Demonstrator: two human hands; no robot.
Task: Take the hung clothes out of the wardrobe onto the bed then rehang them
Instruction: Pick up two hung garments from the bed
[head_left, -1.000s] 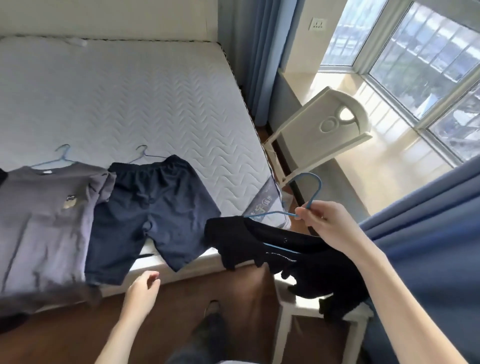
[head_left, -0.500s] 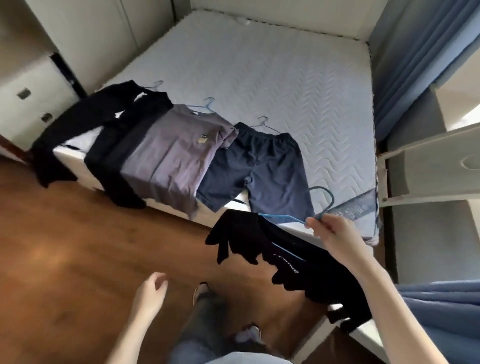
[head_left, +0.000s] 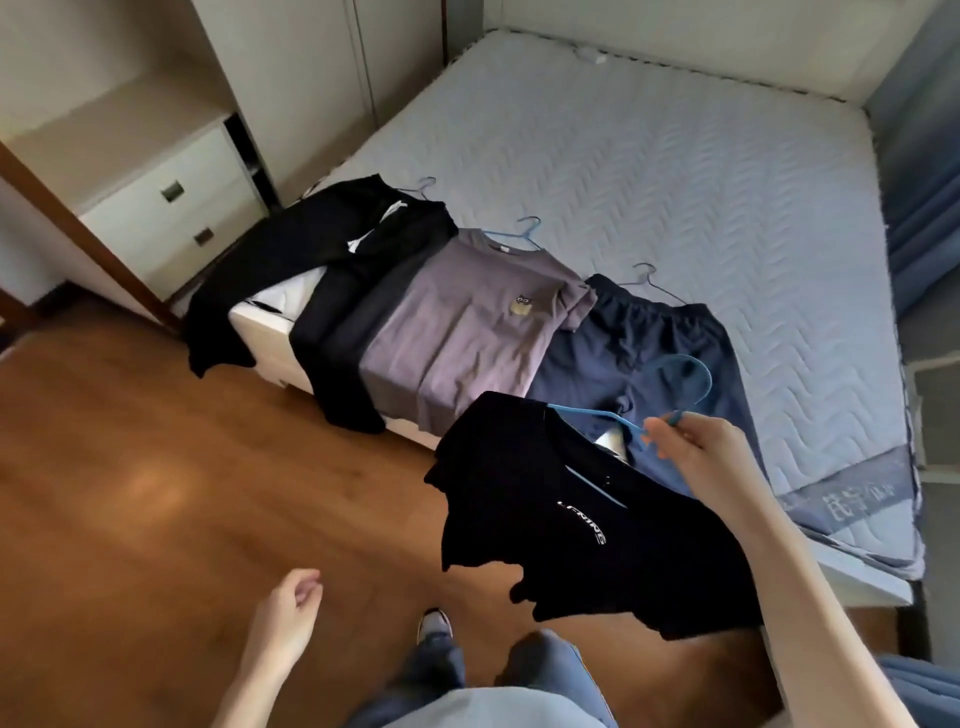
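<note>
The right hand (head_left: 696, 452) holds a blue hanger (head_left: 670, 400) with a black shirt (head_left: 582, 519) on it, up over the edge of the bed (head_left: 649, 156). The left hand (head_left: 285, 618) is loose and holds nothing, low over the floor (head_left: 156, 493).

Glossy brown wood floor (head_left: 156, 467) at lower left, catching a soft sheen. The mattress (head_left: 675, 182) across the upper right wears quilted grey cloth, stitched in wavy lines, matt. At centre, the grey T-shirt (head_left: 457, 332) looks soft, matt cloth; the navy shorts (head_left: 639, 353) beside it, smooth fabric gathered at the waist. The black T-shirt (head_left: 587, 540) at lower centre is matt cloth with white printed lettering, on a thin, smooth blue hanger (head_left: 685, 384). The drawer unit (head_left: 171, 208) at upper left is smooth and white, with dark metal-looking handles.
</note>
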